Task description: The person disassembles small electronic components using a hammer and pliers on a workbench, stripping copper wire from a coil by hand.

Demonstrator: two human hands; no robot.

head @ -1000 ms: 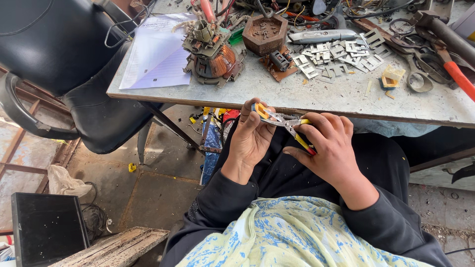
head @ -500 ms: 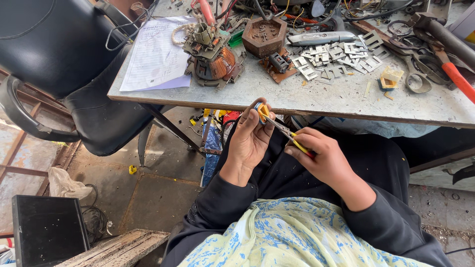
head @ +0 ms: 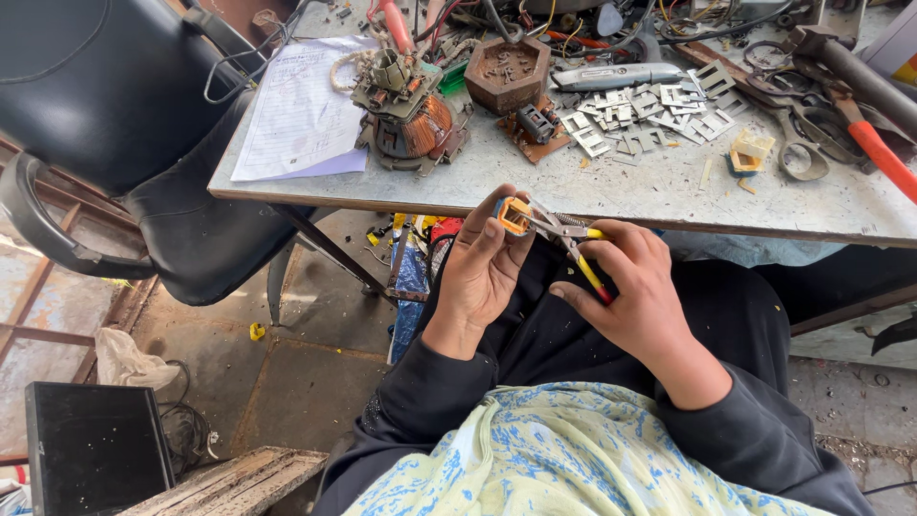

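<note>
so up past the fingers on the counter (head: 535,196) sits a brown hexagonal tray (head: 507,72) with a few small dark bits in it, can't tell what exactly. next to it is a loose spread of flat metal plates (head: 650,119) and a little yellowish plastic frame (head: 751,148).

left hand (head: 482,272) has its fingers (head: 492,212) closed around a small orange square bobbin (head: 514,216), thumb on one side, fingertips behind it. right hand (head: 635,287) is clenched on the yellow and red handles of the pliers (head: 564,234), whose nose touches the bobbin's right side.

all of this is held just below the counter's near edge, over the lap. open floor off to the left, with a black chair (head: 124,143) beyond it.
</note>
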